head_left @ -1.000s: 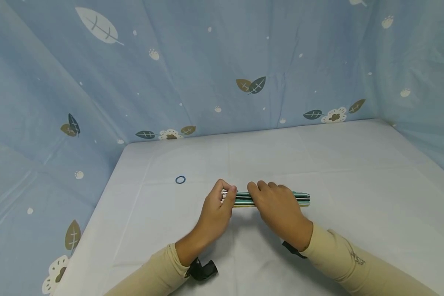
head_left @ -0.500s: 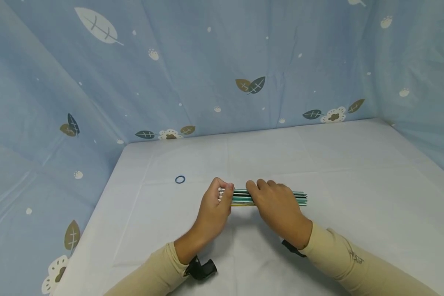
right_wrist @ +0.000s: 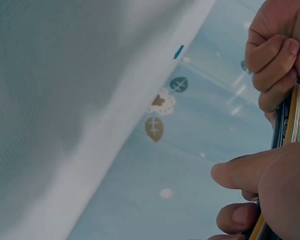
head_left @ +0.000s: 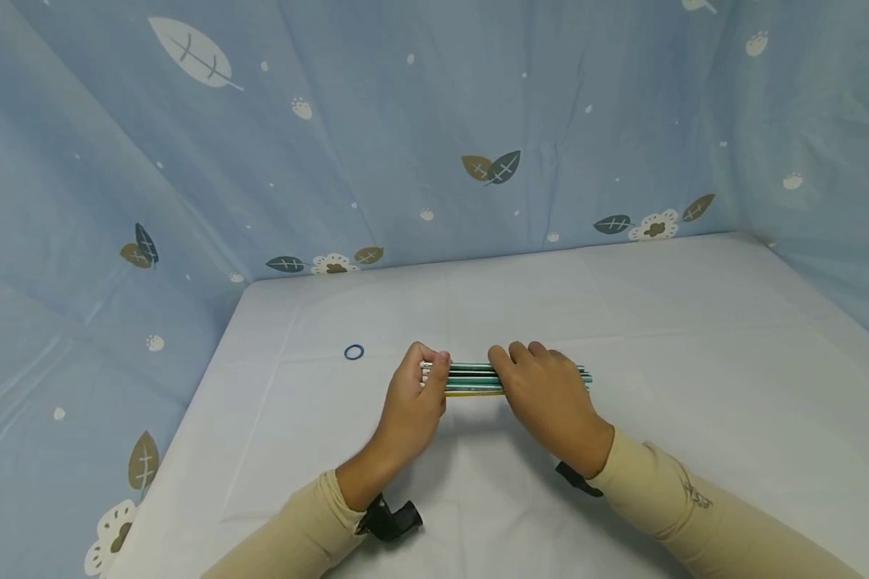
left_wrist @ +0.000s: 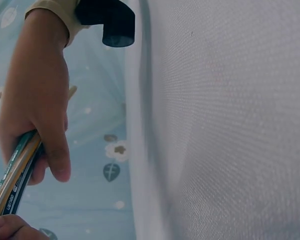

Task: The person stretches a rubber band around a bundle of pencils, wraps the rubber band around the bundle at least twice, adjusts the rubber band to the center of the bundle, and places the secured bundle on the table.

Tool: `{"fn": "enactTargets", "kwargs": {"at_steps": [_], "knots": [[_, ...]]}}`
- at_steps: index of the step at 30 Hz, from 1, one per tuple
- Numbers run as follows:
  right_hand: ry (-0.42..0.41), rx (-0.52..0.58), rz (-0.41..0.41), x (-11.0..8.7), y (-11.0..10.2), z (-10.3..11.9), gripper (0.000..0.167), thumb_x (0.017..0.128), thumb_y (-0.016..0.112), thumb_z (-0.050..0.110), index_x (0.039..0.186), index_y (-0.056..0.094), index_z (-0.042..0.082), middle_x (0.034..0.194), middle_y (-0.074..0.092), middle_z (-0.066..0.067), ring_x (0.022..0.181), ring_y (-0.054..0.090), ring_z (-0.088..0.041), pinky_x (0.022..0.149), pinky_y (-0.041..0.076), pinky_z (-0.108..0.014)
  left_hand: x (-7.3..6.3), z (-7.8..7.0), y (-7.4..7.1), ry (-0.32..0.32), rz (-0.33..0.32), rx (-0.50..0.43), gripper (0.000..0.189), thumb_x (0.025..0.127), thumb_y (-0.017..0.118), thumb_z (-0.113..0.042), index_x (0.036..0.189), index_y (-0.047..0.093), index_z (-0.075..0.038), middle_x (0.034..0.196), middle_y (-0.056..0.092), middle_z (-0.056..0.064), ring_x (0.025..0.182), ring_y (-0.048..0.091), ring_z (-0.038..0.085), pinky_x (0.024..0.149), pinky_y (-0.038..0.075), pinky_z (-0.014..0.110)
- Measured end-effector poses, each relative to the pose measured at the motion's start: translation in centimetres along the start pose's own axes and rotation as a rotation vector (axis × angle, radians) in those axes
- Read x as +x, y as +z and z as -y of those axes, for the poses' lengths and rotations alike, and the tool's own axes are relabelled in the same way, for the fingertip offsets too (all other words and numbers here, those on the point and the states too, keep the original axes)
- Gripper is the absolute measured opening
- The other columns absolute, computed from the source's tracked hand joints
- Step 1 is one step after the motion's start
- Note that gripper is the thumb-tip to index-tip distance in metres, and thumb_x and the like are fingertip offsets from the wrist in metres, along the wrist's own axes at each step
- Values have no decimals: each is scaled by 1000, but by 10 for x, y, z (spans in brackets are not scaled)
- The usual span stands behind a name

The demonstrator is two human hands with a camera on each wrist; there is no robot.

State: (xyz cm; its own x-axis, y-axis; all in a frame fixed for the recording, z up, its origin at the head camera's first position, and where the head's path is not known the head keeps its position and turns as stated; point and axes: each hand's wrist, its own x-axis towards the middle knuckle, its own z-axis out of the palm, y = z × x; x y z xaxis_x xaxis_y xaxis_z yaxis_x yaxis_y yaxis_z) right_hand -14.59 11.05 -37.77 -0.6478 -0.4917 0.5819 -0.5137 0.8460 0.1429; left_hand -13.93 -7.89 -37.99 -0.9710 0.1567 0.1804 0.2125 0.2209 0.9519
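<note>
A bundle of several pencils (head_left: 471,379) lies level between both hands above the white table, mostly green and dark, with a yellow one on the near side. My left hand (head_left: 410,406) grips the bundle's left end, thumb on top, pale pencil ends showing past it. Around the right part curl the fingers of my right hand (head_left: 550,402), back of the hand up; short ends stick out beyond it. Printed lettering shows on the pencils (left_wrist: 16,175) in the left wrist view. In the right wrist view, the right thumb lies along the bundle. The palms hide parts of the pencils.
A small blue ring-shaped band (head_left: 363,351) lies on the white tablecloth (head_left: 666,386), left of the hands. Blue leaf-patterned curtain (head_left: 405,129) hangs behind and at both sides of the table. A black wrist mount (head_left: 394,519) sits under the left wrist.
The bundle and left hand have shifted left and slightly away from the body. The right hand has risen slightly in view, with less pencil length sticking out past it.
</note>
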Motion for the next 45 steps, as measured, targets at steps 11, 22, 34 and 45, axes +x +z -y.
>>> {"fn": "enactTargets", "kwargs": {"at_steps": [11,22,34,45], "knots": [[-6,1,42,-1,2,-1,29,79,75,-8,82,51,8,62,50,-3,51,42,-16,47,39,-28,-1,1,0,-40,-19,-16,26,107,46,-30,105,51,-5,71,54,11,47,42,9,45,37,20],[-7,-10,103,-2,1,2,32,79,78,-4,82,48,8,62,48,-3,52,41,-16,48,39,-28,-1,-1,-3,72,-95,15,37,111,25,-31,120,52,-6,110,58,14,97,61,29,82,51,31],[-25,-20,106,-4,-1,5,30,77,77,-5,82,50,9,60,47,-3,51,43,-17,47,40,-28,-5,-1,2,198,-13,-63,53,108,9,-35,135,42,-4,136,49,11,124,52,28,103,39,52],[-38,-33,91,-4,-2,5,28,78,75,-8,81,51,9,59,45,-2,50,41,-16,46,37,-27,-7,0,4,208,25,-57,58,108,9,-39,140,39,-2,141,46,9,130,49,32,104,38,54]]}}
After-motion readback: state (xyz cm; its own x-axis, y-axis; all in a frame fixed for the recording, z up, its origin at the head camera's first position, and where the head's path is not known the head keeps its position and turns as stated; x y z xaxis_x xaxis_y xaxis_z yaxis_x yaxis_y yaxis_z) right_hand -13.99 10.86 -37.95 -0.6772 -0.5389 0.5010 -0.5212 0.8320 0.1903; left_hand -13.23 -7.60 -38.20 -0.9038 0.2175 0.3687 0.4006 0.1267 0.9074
